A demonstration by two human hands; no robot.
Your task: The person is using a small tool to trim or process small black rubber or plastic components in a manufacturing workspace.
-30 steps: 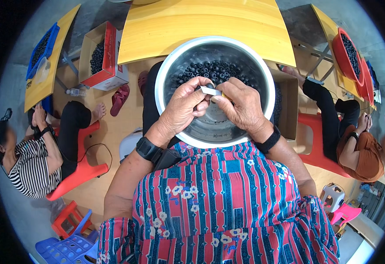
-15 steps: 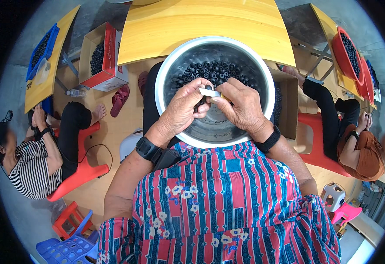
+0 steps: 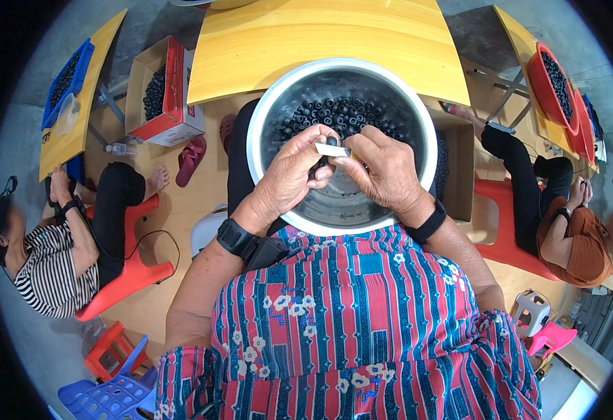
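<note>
Over a wide metal basin (image 3: 255,150), both my hands are close together. My left hand (image 3: 289,171) is closed, pinching a small round black ring-like part (image 3: 332,141) at the fingertips, with more black showing in the curled fingers below. In my closed right hand (image 3: 388,171) is a cutter knife (image 3: 332,150) with a short, flat, pale blade; its handle is mostly hidden by the fingers. The blade lies across the black part, seeming to touch it. Many similar black parts (image 3: 345,112) lie heaped at the basin's far side.
Beyond the basin stands a yellow wooden table (image 3: 320,42). At left are a carton (image 3: 175,91) of black parts and a dark red slipper (image 3: 191,159); at right, another carton (image 3: 462,168). Two people sit on red chairs, one at each side, by tables with blue and red containers.
The knife blade has turned slightly in my right hand, its flat face now at a different tilt against the black part. Both hands stay almost in place.
</note>
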